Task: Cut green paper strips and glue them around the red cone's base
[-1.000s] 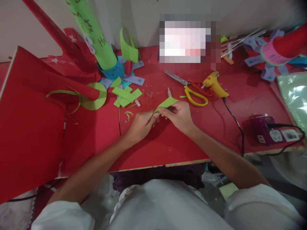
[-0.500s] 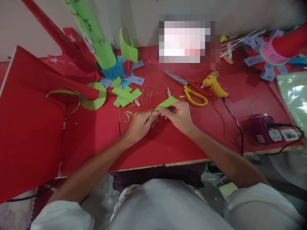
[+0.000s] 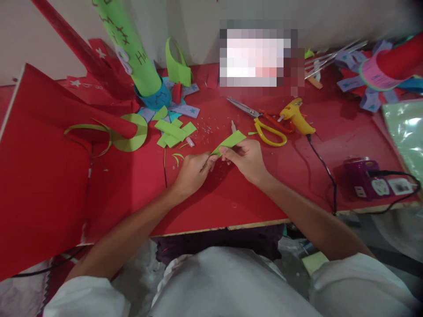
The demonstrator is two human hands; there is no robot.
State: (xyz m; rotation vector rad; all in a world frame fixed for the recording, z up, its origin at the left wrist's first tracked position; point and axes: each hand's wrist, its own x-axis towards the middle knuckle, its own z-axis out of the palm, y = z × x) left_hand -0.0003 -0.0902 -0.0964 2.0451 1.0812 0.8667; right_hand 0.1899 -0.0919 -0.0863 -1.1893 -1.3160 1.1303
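Between my two hands is a light green paper strip [image 3: 234,139], slanting up to the right above the red tabletop. My left hand [image 3: 194,171] pinches its lower left end between thumb and fingers. My right hand [image 3: 248,159] grips it nearer the upper end, thumb on top and fingers curled beneath, partly hidden. Left of my hands lies a pile of cut green strips [image 3: 175,133], with thin green offcuts [image 3: 177,158] just below. Large scissors [image 3: 270,133] with yellow and red handles lie past my right hand, beside a yellow glue gun [image 3: 297,116].
A green paper tube [image 3: 140,66] stands on a blue base at the back left. Red card [image 3: 39,176] fills the left side. A purple box [image 3: 363,178] with a cable sits near the right front edge. A red tube with a pink band [image 3: 380,72] lies back right.
My right thumb has shifted slightly along the green paper strip, and the strip's upper end looks flatter and a little more exposed. Both hands stay nearly in place.
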